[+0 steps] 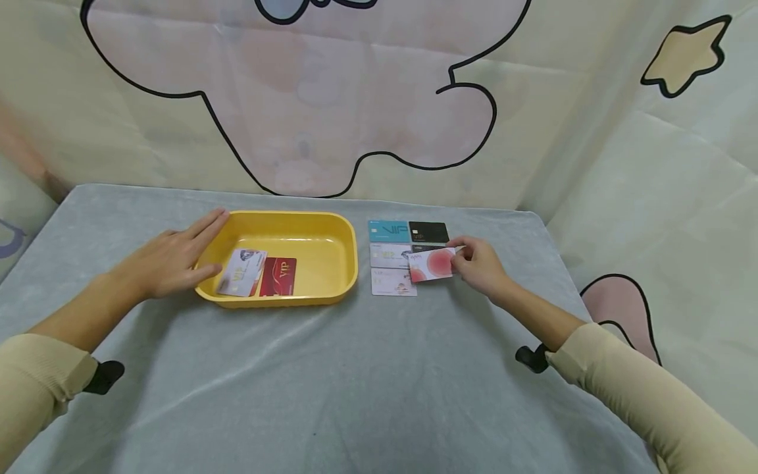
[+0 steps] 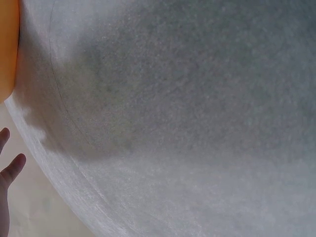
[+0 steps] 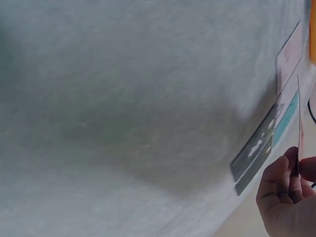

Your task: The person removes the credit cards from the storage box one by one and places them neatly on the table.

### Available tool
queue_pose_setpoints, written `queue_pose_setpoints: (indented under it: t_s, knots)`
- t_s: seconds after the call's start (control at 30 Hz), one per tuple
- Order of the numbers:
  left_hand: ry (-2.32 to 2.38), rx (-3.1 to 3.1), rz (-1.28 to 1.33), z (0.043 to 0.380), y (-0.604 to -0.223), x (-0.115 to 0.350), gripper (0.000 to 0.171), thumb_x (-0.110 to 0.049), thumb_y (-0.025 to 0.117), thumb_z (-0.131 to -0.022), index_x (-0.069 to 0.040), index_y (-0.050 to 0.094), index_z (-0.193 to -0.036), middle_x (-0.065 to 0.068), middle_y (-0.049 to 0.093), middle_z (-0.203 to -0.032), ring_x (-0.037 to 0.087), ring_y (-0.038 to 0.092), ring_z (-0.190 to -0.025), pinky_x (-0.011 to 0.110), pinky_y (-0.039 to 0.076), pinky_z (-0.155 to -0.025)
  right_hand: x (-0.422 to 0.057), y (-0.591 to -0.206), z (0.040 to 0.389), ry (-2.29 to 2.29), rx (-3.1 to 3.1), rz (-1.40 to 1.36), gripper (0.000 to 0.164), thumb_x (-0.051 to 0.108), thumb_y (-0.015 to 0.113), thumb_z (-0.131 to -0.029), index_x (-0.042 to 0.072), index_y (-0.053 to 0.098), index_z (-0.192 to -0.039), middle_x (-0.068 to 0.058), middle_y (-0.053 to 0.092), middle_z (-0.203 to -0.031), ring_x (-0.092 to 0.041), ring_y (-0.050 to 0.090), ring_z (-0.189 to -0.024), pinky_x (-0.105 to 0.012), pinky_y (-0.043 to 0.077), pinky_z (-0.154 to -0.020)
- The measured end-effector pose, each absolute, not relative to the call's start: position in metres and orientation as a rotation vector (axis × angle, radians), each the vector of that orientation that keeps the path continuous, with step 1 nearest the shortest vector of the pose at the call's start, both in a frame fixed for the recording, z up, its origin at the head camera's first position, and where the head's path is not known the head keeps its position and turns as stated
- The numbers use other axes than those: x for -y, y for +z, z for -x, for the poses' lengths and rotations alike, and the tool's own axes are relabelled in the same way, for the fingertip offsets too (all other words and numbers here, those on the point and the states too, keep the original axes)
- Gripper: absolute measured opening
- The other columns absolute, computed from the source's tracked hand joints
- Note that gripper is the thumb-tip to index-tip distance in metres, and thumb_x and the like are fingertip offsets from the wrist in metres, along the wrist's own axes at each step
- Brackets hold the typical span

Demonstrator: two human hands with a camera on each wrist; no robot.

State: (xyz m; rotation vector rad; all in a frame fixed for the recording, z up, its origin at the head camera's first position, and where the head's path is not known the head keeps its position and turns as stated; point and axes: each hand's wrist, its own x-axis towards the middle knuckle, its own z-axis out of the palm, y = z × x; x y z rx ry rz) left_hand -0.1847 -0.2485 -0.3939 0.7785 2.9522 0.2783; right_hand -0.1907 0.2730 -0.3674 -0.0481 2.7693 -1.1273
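Observation:
My left hand (image 1: 172, 257) rests at the left rim of a yellow tray (image 1: 346, 263), fingers straight. Inside lean a white card (image 1: 241, 272) and a red VIP card (image 1: 278, 276). My right hand (image 1: 481, 264) pinches a white card with pink circles (image 1: 435, 264) by its right edge; the right wrist view shows it edge-on between thumb and fingers. Beneath and beside it are laid a blue VIP card (image 1: 388, 231), a black VIP card (image 1: 429, 232), a pale VIP card (image 1: 387, 255), a light pink card (image 1: 393, 282) and a dark card (image 1: 422, 248), partly covered.
A grey cloth (image 1: 367, 382) covers the table. The card rows lie just right of the tray. Behind the table hangs a cream curtain (image 1: 568, 118) with cartoon outlines, and its folds continue along the right side.

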Motion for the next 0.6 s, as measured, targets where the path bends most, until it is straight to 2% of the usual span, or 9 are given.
queue_pose_setpoints:
  t_s: [0.37, 0.6]
  knots:
    - [0.276, -2.948, -0.777, 0.184, -0.394, 0.249, 0.085, -0.039, 0.052, -0.095, -0.007, 0.007, -0.16, 0.019, 0.016, -0.164, 0.048, 0.055, -0.119, 0.066, 0.04, -0.098, -0.293, -0.379, 0.183, -1.112, -2.703, -0.014, 0.032, 0.001, 0.049, -0.095, -0.003, 0.061, -0.125, -0.014, 0.061, -0.081, -0.021, 0.053, -0.065, -0.026, 0.049, -0.055]
    - [0.271, -2.948, -0.766, 0.184, -0.393, 0.25, 0.085, -0.039, 0.052, -0.095, -0.007, 0.007, -0.16, 0.019, 0.015, -0.164, 0.048, 0.055, -0.119, 0.066, 0.04, -0.098, -0.297, -0.385, 0.18, -1.106, -2.682, 0.049, 0.034, -0.003, 0.048, -0.089, -0.006, 0.061, -0.121, -0.011, 0.061, -0.074, -0.018, 0.052, -0.062, -0.026, 0.046, -0.054]
